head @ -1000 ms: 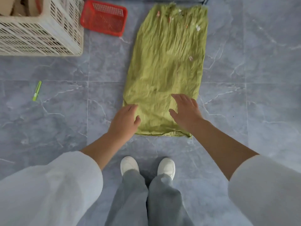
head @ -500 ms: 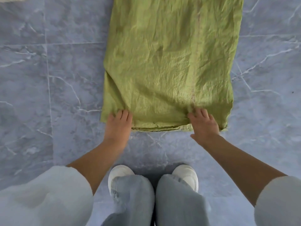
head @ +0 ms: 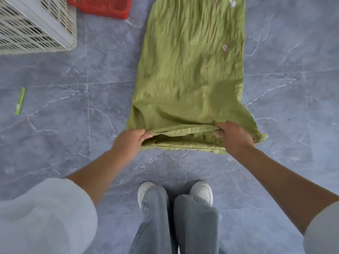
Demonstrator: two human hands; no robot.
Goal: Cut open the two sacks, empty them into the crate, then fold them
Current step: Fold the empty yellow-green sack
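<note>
Sack [head: 190, 70]: green woven, crumpled, flat on the grey marbled floor tiles [head: 55, 143]. It runs from just ahead of your feet out toward 12 o'clock, and its far end is cut off by the frame top. No print is legible on it.

Left hand [head: 128, 142]: fingers curled round the near hem at its 9 o'clock end, gripping the fabric.

Right hand [head: 234, 138]: fingers curled over the same hem toward its 3 o'clock end, gripping it. The corner of the sack sticks out past this hand.

Between your hands the upper layer is raised off the floor. A second strip of green shows beneath it.

Two pale scraps lie on the sack: one [head: 224, 47] at about 1 o'clock, one [head: 233, 3] at the far end.

Crate [head: 36, 28]: white lattice plastic, at 10 o'clock, well apart from the sack. Its contents cannot be seen.

Red mesh basket [head: 102, 6]: at 11 o'clock, between crate and sack.

Green stick-shaped tool [head: 20, 100]: on the floor at 9 o'clock. It bears a pale label, too blurred to read.

White shoes [head: 201, 191] and jeans [head: 192, 217] are at 6 o'clock.
</note>
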